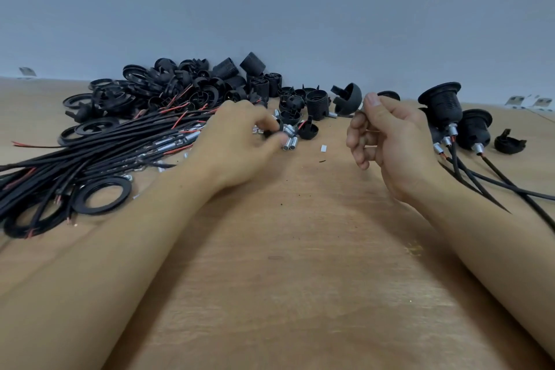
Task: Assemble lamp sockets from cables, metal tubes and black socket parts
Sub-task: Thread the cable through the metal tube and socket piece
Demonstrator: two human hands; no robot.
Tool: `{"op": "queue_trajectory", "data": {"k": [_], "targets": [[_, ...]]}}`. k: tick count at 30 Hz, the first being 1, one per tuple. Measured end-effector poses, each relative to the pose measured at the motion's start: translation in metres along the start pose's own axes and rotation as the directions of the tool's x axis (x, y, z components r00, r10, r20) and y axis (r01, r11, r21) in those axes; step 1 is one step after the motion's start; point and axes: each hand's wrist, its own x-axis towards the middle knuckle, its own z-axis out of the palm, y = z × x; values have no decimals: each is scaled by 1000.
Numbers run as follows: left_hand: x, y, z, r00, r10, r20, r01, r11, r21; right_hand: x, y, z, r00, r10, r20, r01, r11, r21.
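1. Sockets [444,108] finished with cables and tubes lie at right, about 3.
2. Loose cables [99,153], black socket parts [210,84], metal tubes [289,143] remain plentiful at left and centre.
3. Left hand [237,144] fingers pinch among tubes; right hand [390,138] curls round something small, unidentifiable.

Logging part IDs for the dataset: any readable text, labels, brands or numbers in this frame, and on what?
None can be read.
Black socket parts: no markings visible.
Cables: no print visible.
Metal tubes: plain.
Small white tags by the wall, left and right: dark marks, too small and blurred to read.
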Motion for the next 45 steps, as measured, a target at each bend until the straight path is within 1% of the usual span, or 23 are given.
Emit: {"op": "queue_trajectory", "data": {"k": [1,2,5,8,10,12,14,15,17,18,19,20,21,22,23,24,25,27,33,35,38,42,45], "targets": [[0,-1,-2,996,7,90,-15,996,85,0,-1,-1,1000,-4,-4,4,1000,-1],[1,-1,-7,990,-10,138,-4,994,108,0,-1,-2,1000,-9,-5,9,1000,-4],[2,-7,-32,962,-112,251,80,988,135,0,-2,-3,1000,-13,-6,13,1000,-16],[3,-17,-49,896,-185,403,153,982,111,1,-1,-3,1000,-9,-9,9,1000,-22],[2,-19,-52,866,-182,465,153,983,99,1,0,-2,1000,-3,-1,3,1000,-23],[3,-18,-50,858,-161,487,118,986,118,1,0,-1,1000,4,3,-4,1000,-21],[5,-17,-49,880,-125,459,75,989,126,1,1,-1,1000,6,-1,-6,1000,-22],[4,-17,-48,905,-103,413,64,992,106,1,1,-1,1000,5,-2,-5,1000,-23],[3,-15,-48,975,-50,217,54,998,-10,1,-1,-1,1000,4,-1,-4,1000,-23],[3,-12,-49,996,-32,78,40,995,-95,1,-1,-1,1000,1,-2,-1,1000,-21],[3,-8,-50,997,-35,-68,21,980,-196,1,-2,-2,1000,-3,-3,3,1000,-19],[5,-3,-51,977,-68,-200,-1,945,-327,0,-2,-2,1000,-4,-2,4,1000,-17],[7,1,-52,945,-131,-300,-34,872,-488,0,-2,-2,1000,-4,2,4,1000,-16],[9,5,-54,914,-213,-345,-73,751,-656,0,-1,-1,1000,-2,9,2,1000,-15],[11,10,-54,898,-296,-326,-99,585,-805,0,-1,-1,1000,3,18,-3,1000,-13],[13,14,-54,895,-362,-259,-95,415,-905,-1,0,0,1000,11,28,-10,1000,-11],[13,20,-52,899,-400,-176,-63,280,-958,-1,1,1,999,20,40,-20,1000,-11],[10,28,-46,910,-412,-41,11,122,-992,-2,2,2,997,39,73,-38,999,-15],[4,38,-35,918,-382,105,50,-152,-987,-4,3,1,989,40,140,-41,999,10],[4,36,-35,918,-380,114,39,-200,-979,-3,2,0,987,42,157,-50,998,47],[5,37,-36,918,-378,120,34,-227,-973,-2,3,-3,983,51,178,-72,991,114],[6,35,-34,919,-376,119,34,-224,-974,-1,4,-3,978,55,203,-86,986,146],[6,36,-31,919,-379,110,42,-184,-982,0,5,-4,974,55,219,-88,986,144]]}}
